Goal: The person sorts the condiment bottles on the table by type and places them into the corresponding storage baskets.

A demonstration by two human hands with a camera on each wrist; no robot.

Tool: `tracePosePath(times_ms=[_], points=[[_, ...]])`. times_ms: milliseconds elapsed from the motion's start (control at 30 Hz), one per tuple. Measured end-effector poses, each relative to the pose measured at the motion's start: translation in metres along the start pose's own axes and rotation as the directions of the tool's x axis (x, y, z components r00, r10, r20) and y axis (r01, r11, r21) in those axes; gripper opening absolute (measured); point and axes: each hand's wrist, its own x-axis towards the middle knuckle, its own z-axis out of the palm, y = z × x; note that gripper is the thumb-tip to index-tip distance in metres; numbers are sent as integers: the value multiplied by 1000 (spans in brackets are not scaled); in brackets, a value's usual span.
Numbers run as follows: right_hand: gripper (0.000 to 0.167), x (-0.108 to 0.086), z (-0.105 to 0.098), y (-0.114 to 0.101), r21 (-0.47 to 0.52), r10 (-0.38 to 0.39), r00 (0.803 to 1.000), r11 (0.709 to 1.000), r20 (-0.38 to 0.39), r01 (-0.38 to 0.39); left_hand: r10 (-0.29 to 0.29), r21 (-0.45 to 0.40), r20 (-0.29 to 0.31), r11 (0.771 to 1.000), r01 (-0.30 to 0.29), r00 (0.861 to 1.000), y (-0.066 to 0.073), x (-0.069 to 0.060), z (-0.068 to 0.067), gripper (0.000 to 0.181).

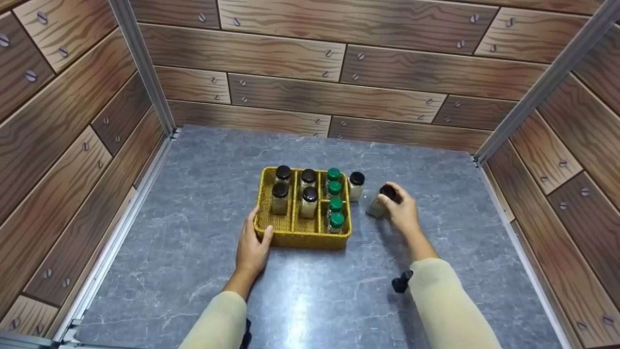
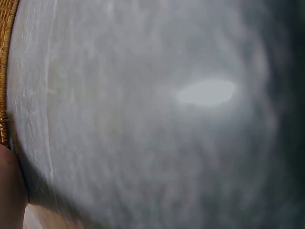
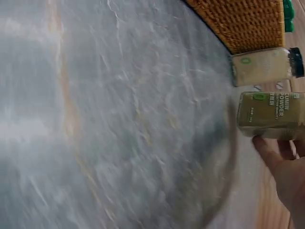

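Observation:
A yellow-brown woven basket (image 1: 307, 240) with dividers holds several black-capped spice jars (image 1: 308, 203) in its left and middle compartments. Two green-capped jars (image 1: 336, 222) stand in each of its small right compartments. My left hand (image 1: 254, 247) grips the basket's near left corner, thumb at the front rim. To the right of the basket, my right hand (image 1: 403, 208) holds a black-capped cumin powder jar (image 3: 271, 114) by its upper part, slightly tilted. Between that jar and the basket, another black-capped jar (image 1: 356, 186) with pale contents stands beside the basket's right wall.
Everything rests on a grey marble-patterned table (image 1: 193, 184). Wood-patterned panels (image 1: 286, 92) rise at the back and on both sides, with metal posts (image 1: 145, 68) at the corners. The left wrist view shows mostly tabletop with a bright reflection.

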Motion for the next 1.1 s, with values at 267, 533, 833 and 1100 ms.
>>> tracePosePath(times_ms=[267, 533, 833, 1100], points=[[60, -8, -17, -21, 36, 75, 994, 996, 83, -78, -6, 0, -1, 1000, 6, 1000, 1, -1, -2, 66], [59, -23, -24, -45, 253, 144, 975, 950, 170, -185, -13, -3, -3, 1000, 13, 1000, 1, -1, 0, 65], [59, -36, -23, -74, 355, 121, 979, 919, 167, -174, -11, -2, -5, 1000, 11, 1000, 1, 0, 0, 65], [55, -45, -16, -95, 308, 54, 996, 948, 74, -74, -3, 5, -7, 1000, 3, 1000, 0, 0, 0, 65]])
